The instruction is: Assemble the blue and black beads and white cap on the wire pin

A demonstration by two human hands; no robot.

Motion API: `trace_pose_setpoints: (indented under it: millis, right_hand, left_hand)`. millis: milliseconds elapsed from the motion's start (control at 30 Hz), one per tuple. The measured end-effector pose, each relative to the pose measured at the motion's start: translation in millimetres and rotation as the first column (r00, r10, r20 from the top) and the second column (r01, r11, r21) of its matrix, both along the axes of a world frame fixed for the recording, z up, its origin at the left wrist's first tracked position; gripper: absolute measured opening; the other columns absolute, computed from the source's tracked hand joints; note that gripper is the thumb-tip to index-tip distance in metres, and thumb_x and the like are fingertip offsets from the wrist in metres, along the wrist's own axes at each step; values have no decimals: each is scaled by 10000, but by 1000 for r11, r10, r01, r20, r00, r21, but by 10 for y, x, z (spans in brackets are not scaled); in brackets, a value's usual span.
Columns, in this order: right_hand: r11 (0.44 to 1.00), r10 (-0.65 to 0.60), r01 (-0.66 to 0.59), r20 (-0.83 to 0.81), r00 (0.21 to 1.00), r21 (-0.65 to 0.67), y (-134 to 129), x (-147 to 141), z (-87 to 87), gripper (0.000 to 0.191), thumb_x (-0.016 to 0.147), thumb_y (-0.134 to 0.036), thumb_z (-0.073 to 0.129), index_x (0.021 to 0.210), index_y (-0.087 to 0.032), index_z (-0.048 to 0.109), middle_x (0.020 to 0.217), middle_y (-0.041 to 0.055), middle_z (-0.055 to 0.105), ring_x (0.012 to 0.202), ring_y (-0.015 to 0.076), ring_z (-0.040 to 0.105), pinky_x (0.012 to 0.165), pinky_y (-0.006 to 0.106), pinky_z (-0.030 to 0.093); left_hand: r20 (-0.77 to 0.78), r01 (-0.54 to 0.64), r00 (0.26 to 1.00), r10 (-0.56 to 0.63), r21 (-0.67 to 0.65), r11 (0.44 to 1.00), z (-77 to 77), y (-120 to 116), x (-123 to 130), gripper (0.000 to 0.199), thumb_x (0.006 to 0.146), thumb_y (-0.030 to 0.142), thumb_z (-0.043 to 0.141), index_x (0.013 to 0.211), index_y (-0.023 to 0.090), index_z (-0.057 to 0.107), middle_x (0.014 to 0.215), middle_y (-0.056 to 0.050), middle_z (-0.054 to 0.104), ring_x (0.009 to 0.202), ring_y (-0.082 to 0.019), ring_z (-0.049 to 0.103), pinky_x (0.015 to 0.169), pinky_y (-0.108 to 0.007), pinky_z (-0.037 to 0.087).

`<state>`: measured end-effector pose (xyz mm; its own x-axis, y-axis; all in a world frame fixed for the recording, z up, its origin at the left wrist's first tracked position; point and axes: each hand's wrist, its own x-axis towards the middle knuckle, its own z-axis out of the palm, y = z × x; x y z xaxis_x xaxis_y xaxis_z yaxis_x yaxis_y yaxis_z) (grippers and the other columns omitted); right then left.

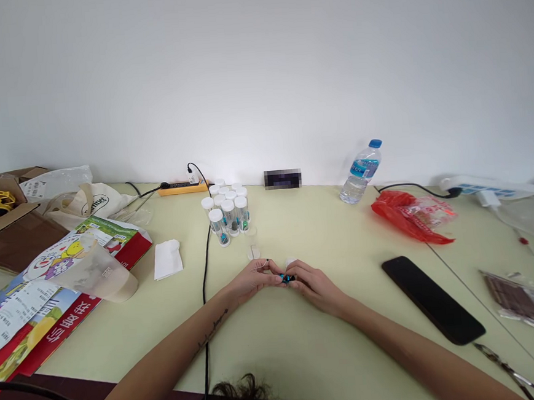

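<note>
My left hand and my right hand meet above the middle of the table. Between their fingertips they pinch a small blue and dark piece, too small to identify. A thin pale strand loops near the left fingers. Just beyond the left hand stands a clear open tube. A white cap lies behind the fingers, partly hidden. Several clear tubes with white caps stand grouped farther back, some holding small coloured pieces.
A black cable runs under my left forearm. A paper napkin and a tilted plastic cup are at the left. A water bottle, red bag and black phone are at the right.
</note>
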<state>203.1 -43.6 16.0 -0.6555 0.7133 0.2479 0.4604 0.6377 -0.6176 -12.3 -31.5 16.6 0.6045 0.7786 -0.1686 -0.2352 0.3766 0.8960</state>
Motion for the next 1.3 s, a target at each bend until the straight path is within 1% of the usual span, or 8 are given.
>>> trace_pose_setpoints:
  millis: [167,433,667,800,867,1033,1200,1300]
  right_hand:
    - [1000,-5,5,4,1000,-11,7,4,-22,336,995,-345,228,999,-222,540,994,57,544,795,149,545,717,283,451]
    - [1000,7,-7,1,1000,10,22,1,-35,262,981,-332,303,1002,-215,537,1002,61,556,836,154,556,741,284,457]
    - [1000,10,-10,17,1000,-20,3,-1,-25,223,961,-364,370,1040,-213,513,1043,60,541,671,117,534,637,264,447]
    - [1000,24,-24,-4,1000,-2,8,5,-21,293,981,-382,288,1019,-216,526,1003,58,547,800,150,550,711,280,448]
    - [1000,21,-21,-3,1000,0,15,7,-23,321,991,-360,243,1014,-218,531,996,58,546,822,153,547,728,283,446]
    - [1000,12,-12,8,1000,2,22,9,-34,271,985,-336,290,1012,-217,532,1013,61,550,810,151,549,724,283,447]
    - [999,22,-22,13,1000,-39,11,10,-32,212,952,-365,397,1064,-220,506,1060,59,538,658,113,530,641,264,446]
    - [999,28,-28,0,1000,-23,12,8,-31,228,969,-358,346,1039,-220,514,1033,55,541,735,132,544,684,273,444]
  left_hand:
    - [14,17,1000,-17,-6,1000,2,9,4,227,641,221,768,814,125,655,845,-53,666,871,-187,626,906,-357,423]
    - [-1,20,1000,-20,16,1000,-4,11,-2,220,649,214,762,820,124,657,814,-45,656,839,-173,624,868,-322,430]
    - [8,14,1000,-14,10,1000,18,2,-7,230,648,223,760,826,122,654,833,-53,667,843,-181,627,850,-315,422]
    - [11,23,1000,-23,-8,1000,3,7,-6,227,655,218,756,832,122,650,828,-56,671,840,-177,629,851,-313,422]
    - [19,25,1000,-24,-12,1000,-3,9,-3,220,656,211,755,826,121,647,829,-56,670,840,-176,629,859,-319,423]
    - [20,27,999,-27,4,1000,5,7,-1,211,656,203,753,820,119,650,812,-48,663,836,-171,624,849,-312,426]
    - [16,19,1000,-19,-6,1000,7,6,-9,218,661,209,750,837,123,653,831,-49,661,843,-172,625,834,-297,425]
    - [22,26,999,-26,-8,1000,5,9,-7,220,657,212,754,831,122,653,829,-52,666,838,-173,628,845,-303,423]
